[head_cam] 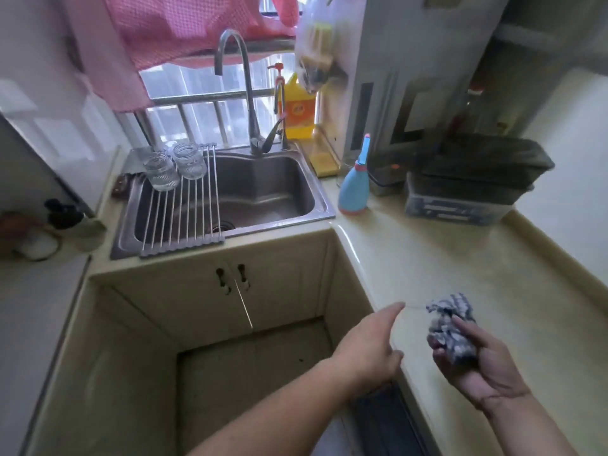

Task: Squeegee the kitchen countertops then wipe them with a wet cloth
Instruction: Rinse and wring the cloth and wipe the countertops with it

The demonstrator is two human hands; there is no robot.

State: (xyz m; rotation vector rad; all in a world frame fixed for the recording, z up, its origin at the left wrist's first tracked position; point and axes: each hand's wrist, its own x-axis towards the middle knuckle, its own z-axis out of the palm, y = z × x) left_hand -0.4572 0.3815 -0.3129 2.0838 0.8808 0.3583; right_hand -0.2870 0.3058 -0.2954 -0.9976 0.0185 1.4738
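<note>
The checked cloth [450,327] is bunched in the right hand [477,360], whose fingers curl round it, over the counter [477,268]. The left hand [368,343] is beside it at the counter's edge, fingers relaxed and empty. Sink [263,192] lies well beyond

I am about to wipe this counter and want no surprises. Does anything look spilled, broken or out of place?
Nothing stands out. The countertop shows no spill, and the right hand holds a bunched checked cloth.

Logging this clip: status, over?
Right hand grips bunched cloth over countertop. Left hand open, empty. Spray bottle stands ahead.
</note>
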